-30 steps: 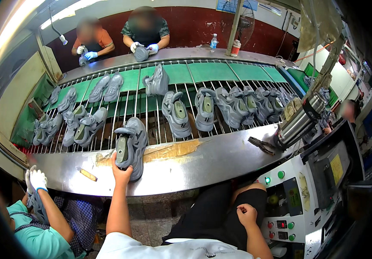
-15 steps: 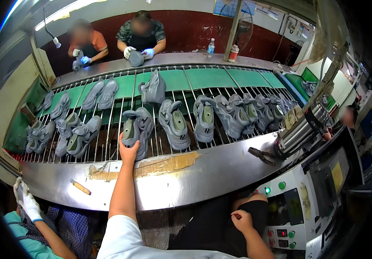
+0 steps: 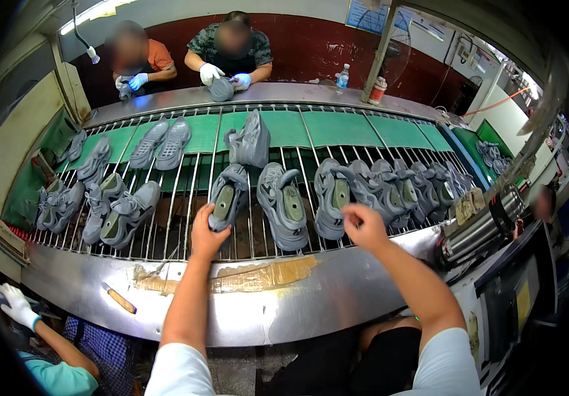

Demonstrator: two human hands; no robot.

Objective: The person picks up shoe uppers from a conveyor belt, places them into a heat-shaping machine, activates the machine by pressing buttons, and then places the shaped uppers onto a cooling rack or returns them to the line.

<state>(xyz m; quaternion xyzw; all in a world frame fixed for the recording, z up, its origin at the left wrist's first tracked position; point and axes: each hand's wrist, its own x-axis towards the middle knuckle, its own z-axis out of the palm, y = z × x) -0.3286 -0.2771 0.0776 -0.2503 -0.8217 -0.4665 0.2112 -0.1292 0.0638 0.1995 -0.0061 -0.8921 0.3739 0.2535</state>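
My left hand is closed round the heel of a grey sports shoe, which has a green last with a hole in its opening. The shoe rests on the metal bars, toe pointing away. My right hand is over the near side of the rack with its fingers curled; no object shows in it. Just left of it stands another grey shoe with a green last. Between my hands sits a further grey shoe, tongue up. Behind them, one grey shoe stands higher than the rest.
More grey shoes line the barred rack left and right. A steel ledge runs along the front, with a wooden-handled tool on it. A steel flask stands right. Two people work opposite; a gloved hand is at left.
My right hand has risen from my lap to the shoes on the right. The shoe in my left hand has turned and its near end has swung right. The whole view has shifted slightly.
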